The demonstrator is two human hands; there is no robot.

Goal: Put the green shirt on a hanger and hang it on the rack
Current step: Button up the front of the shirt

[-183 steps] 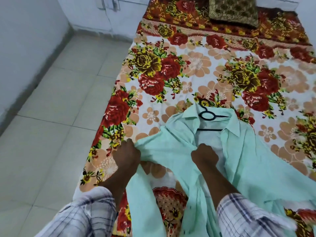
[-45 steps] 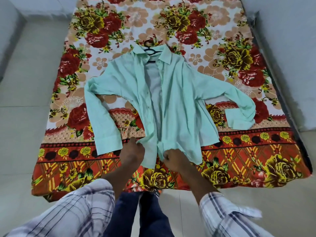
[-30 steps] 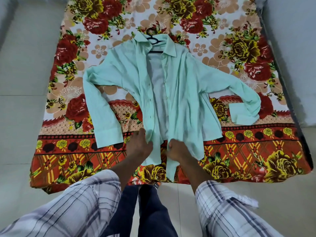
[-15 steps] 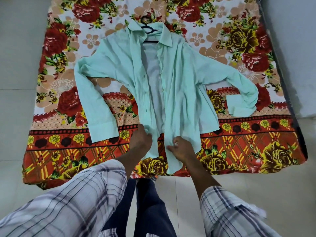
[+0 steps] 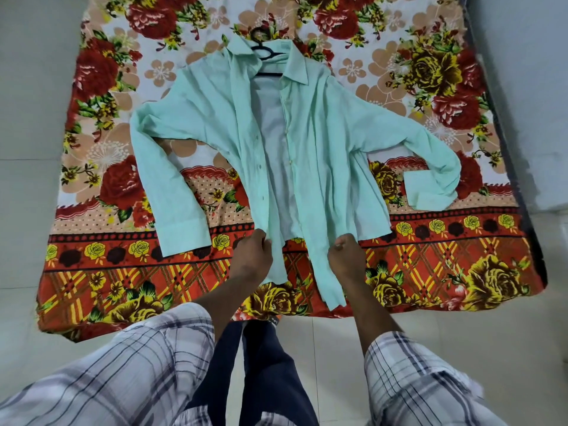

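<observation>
- The green shirt (image 5: 310,155) lay face up on the bed's floral bedsheet (image 5: 430,272), unbuttoned, its front panels parted to show the paler inside of the back.
- A black hanger (image 5: 266,55) sat inside the collar at the far end of the shirt, its hook poking out past the collar onto the sheet.
- The left sleeve (image 5: 172,186) ran down the left side toward the near edge, cuff flat on the sheet; the right sleeve (image 5: 430,167) stretched out to the right and folded back on itself at the cuff.
- The person's left hand (image 5: 253,259) had its grip closed on the lower edge of the left front panel, near the hem.
- The right hand (image 5: 345,256) was pinched on the hem of the right front panel, whose tail hung over the near edge of the bed.
- The two hands were close together but apart, plaid sleeves (image 5: 129,373) below them, the person standing on the tiled floor (image 5: 27,186).
</observation>
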